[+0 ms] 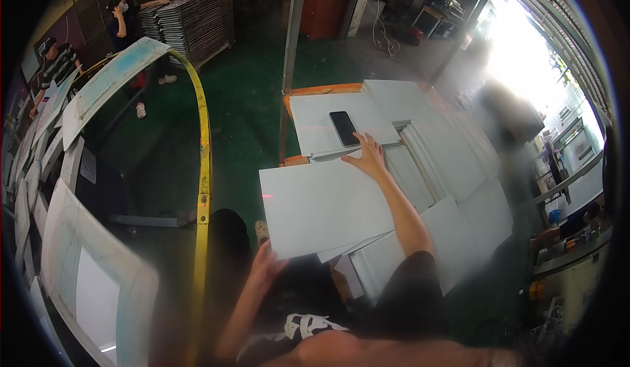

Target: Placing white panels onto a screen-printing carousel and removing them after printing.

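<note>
My left hand (pixel 265 262) grips the near-left corner of a white sheet (pixel 315 206), which lies slanted across stacks of white sheets (pixel 446 157). My right hand (pixel 365 157) reaches over that sheet's far edge with fingers spread, its fingertips at the lower end of a black phone (pixel 342 127). The phone lies on another white sheet at the back of the stacks, above an orange edge (pixel 321 88).
A yellow bar (pixel 203 203) and racked worn panels (pixel 98 98) stand at my left. Two people (pixel 119 19) (pixel 56 65) are beyond them, near piled boards (pixel 187 25). A metal post (pixel 292 45) rises behind the stacks; machinery (pixel 564 249) is at right.
</note>
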Motion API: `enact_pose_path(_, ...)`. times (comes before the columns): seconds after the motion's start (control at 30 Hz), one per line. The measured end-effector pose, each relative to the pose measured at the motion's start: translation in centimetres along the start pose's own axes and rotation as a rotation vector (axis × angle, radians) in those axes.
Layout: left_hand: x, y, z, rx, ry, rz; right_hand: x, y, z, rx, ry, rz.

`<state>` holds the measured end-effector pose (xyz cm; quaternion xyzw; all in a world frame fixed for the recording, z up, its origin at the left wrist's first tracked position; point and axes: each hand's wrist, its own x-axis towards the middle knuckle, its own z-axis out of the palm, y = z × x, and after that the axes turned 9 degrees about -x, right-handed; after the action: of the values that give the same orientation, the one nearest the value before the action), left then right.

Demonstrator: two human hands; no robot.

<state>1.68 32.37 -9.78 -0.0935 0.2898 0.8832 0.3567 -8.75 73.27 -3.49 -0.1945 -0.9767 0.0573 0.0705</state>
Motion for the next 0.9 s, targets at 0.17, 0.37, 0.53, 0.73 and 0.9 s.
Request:
enact_pose_path(0.17,0.0,-0.4,-0.1,-0.006,0.015,-0.015,-0.4,0.2,0.2,-0.005,0.003,0.022)
enact_pose_path(0.37,-0.3,-0.4,-0.1,0.002,-0.004,-0.002,-0.3,-0.1,0.0,0.011,0.011,0.020)
enact_pose_path(0.53,-0.2,-0.5,-0.1,0.004,-0.001,-0.021,-0.3,0.2,-0.1,-0.011,0.018,0.022)
enact_pose_path(0.73,-0.6,0.4,1.1,0.021,-0.051,0.050,-1.6,-4.0,-4.5,0.358,0.241,-0.272)
enact_pose_path(0.9,-1.6,2.3,3.4,0.004,-0.133,0.080,-11.3,-14.7,-8.2,0.424,-0.188,-1.011)
